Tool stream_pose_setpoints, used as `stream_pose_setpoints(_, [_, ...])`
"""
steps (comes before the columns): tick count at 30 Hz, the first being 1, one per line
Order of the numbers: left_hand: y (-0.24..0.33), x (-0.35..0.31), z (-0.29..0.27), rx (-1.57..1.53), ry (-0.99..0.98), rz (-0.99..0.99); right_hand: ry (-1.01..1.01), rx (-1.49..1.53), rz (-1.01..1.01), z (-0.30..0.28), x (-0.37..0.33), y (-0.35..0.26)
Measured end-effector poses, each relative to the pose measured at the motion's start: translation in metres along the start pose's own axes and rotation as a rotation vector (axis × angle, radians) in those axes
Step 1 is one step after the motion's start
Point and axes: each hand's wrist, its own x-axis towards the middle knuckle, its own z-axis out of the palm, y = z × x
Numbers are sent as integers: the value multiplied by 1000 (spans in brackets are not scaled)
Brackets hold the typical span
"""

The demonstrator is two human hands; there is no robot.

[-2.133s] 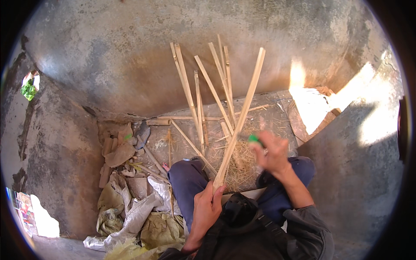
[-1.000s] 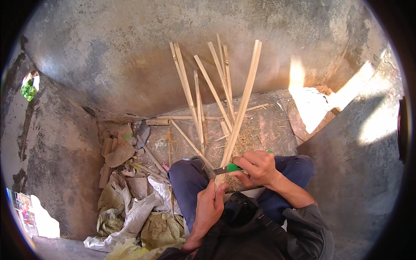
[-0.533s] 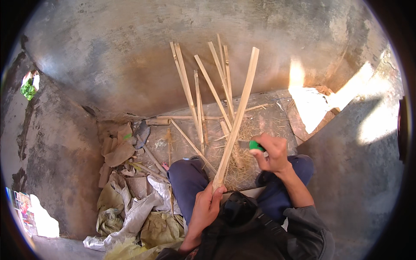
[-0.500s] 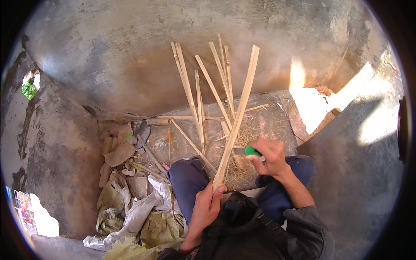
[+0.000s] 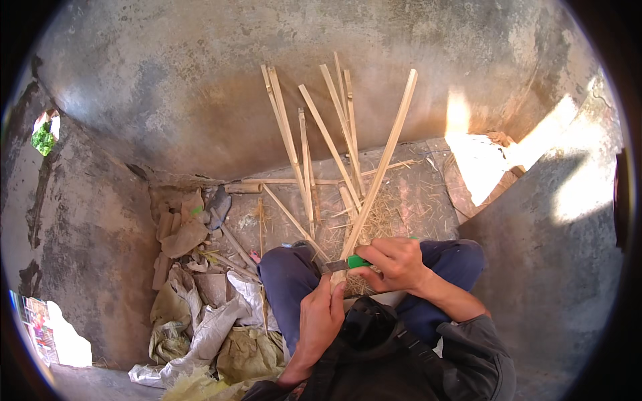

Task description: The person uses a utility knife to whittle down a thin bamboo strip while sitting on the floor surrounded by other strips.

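While the person sits on the floor with knees apart, a long pale split bamboo strip (image 5: 378, 167) runs from between the knees up and away, its far end leaning against the grey concrete wall (image 5: 200, 87). The left hand (image 5: 321, 321) is closed around the strip's near end, thumb pointing up along it, just below the blade. The right hand (image 5: 394, 262) is closed around a green-handled knife (image 5: 349, 262); the grey blade points left and meets the strip just above the left hand. Only a short stretch of green handle shows beyond the fingers; the rest is hidden in the fist. The contact point of blade and strip is small and partly covered by the right fingers, so whether the edge has entered the strip cannot be told.

Further bamboo strips (image 5: 314, 147) lean on the same wall to the left of the held strip, fanned out, some crossing. Dry shavings (image 5: 384, 217) lie on the concrete floor (image 5: 428, 194) ahead of the knees. Crumpled sacks and scraps (image 5: 200, 321) lie at the floor's left edge beside the left knee. The lowest tip of the held strip is covered by the left palm. Bright sunlight washes out the floor's far right corner.
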Motion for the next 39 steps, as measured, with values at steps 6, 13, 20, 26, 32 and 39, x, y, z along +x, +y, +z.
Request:
stream_pose_setpoints(6, [2, -1, -1, -7, -4, 11, 19, -70, -5, -9, 5, 2])
stream_pose_setpoints(13, [5, -1, -4, -14, -16, -3, 62, -130, -19, -13, 10, 4])
stream_pose_setpoints(20, [4, -4, -8, 3, -26, -7, 82, -138, 37, -20, 10, 15])
stream_pose_setpoints(26, [-17, -29, -15, -47, -114, -76, 374, -79, 591, -80, 7, 90])
stream_pose_setpoints(32, [-40, -5, -13, -479, -314, -246, 92, 129, 457, -42, 14, 46])
stream_pose_setpoints(39, [-36, 11, -12, -778, -574, -480, -79, 437, 570, -31, 11, 38])
